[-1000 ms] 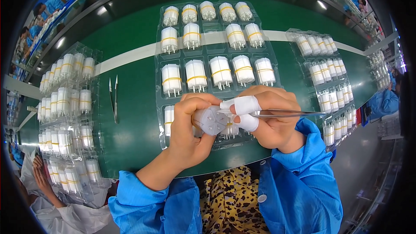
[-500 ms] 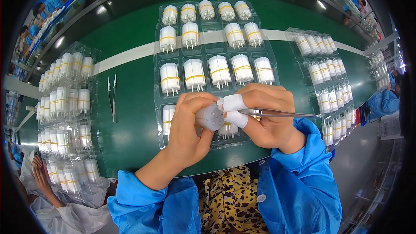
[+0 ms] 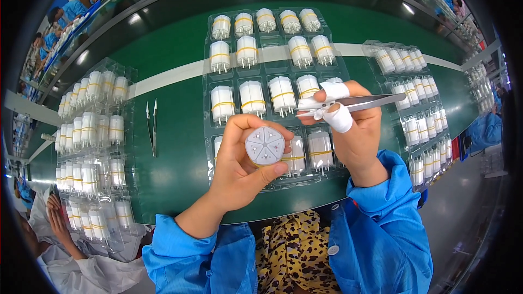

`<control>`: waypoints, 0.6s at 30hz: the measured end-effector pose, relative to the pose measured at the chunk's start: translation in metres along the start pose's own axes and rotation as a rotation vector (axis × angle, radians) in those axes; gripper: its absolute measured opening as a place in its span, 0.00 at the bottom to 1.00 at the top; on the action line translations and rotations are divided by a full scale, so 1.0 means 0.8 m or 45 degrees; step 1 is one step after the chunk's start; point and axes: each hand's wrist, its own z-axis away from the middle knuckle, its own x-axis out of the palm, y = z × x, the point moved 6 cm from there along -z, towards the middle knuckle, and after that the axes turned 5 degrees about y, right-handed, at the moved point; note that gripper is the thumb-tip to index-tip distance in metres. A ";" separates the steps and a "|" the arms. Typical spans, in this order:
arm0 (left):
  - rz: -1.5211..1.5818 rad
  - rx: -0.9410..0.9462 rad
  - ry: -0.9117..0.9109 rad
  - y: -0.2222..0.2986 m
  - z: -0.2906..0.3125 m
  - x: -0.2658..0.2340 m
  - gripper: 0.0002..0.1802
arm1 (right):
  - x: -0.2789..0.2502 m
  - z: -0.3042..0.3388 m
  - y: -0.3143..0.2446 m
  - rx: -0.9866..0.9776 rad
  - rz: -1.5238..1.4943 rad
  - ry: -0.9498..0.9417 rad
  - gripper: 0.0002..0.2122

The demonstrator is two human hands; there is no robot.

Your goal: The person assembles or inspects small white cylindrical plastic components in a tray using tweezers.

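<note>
Your left hand grips the white cylinder, its long axis aiming the segmented end up toward you; to its right, your right hand pinches tweezers, tips pointing left, above the clear tray.

No text, label, brand, number or sign can be read on the held cylinder, the gripped tweezers or elsewhere.
</note>
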 end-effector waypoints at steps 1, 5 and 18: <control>0.000 0.001 0.000 0.000 0.000 0.000 0.30 | 0.002 0.001 0.001 -0.008 0.020 -0.038 0.11; 0.015 -0.057 0.060 -0.002 0.001 0.000 0.30 | 0.006 0.005 0.007 0.092 0.016 -0.098 0.11; -0.005 -0.088 0.054 -0.006 0.003 0.001 0.29 | 0.010 0.008 0.008 0.138 0.096 -0.129 0.12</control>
